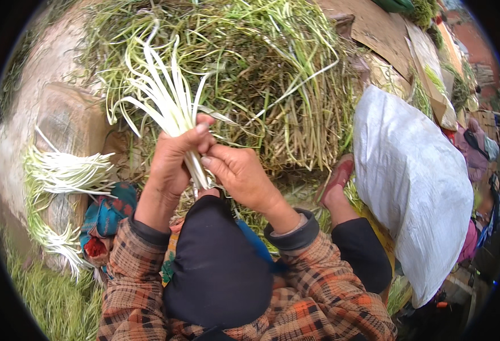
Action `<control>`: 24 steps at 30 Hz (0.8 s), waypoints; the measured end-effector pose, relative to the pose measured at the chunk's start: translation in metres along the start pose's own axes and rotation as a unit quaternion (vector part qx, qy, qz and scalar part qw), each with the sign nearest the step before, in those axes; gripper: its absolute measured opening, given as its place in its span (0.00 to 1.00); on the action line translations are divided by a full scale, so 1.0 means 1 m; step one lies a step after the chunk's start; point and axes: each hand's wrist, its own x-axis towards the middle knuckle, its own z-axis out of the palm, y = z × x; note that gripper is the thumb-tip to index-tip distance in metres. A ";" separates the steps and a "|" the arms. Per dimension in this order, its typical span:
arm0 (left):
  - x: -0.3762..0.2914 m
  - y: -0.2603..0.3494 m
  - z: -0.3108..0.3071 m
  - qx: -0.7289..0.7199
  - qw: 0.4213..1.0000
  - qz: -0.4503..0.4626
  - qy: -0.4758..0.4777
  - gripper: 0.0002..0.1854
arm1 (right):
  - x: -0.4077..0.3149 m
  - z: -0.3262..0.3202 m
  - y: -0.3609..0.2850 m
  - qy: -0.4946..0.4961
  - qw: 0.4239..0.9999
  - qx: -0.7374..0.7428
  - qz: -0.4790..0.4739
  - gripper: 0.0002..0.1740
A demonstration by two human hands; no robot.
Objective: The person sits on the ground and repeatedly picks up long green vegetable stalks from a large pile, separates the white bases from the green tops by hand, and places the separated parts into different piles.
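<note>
My left hand [171, 160] is wrapped around a bunch of blanched chive-like stalks [175, 108], white at the base and pale green at the tips. Its leafy ends fan out up and to the left, and the bare lower ends point down toward my knee. Against the lower side of this bunch, my right hand [243, 177] pinches with thumb and bent forefinger; exactly what is between those fingertips is partly hidden. In front of both hands spreads a big heap of green and brown uncleaned stalks [275, 89].
At the left, a pile of cleaned white stalks [73, 170] rests on a plastic-wrapped block [69, 119], with a smaller bundle [62, 243] below. A large white woven sack [407, 183] stands on the right. Cardboard [373, 32] lies at upper right; a person in pink [471, 149] is beyond.
</note>
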 end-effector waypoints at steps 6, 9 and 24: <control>0.044 0.009 0.002 -0.087 0.990 0.110 -0.001 0.09 | -0.001 -0.006 0.009 -0.016 0.998 0.060 -0.010 0.17; 0.056 0.020 -0.006 -0.147 0.981 0.129 0.013 0.08 | 0.014 -0.048 0.036 0.165 0.968 0.021 0.186 0.17; 0.065 -0.022 -0.019 -0.002 0.994 0.073 0.086 0.11 | 0.071 -0.013 0.088 0.050 0.988 -0.059 0.131 0.04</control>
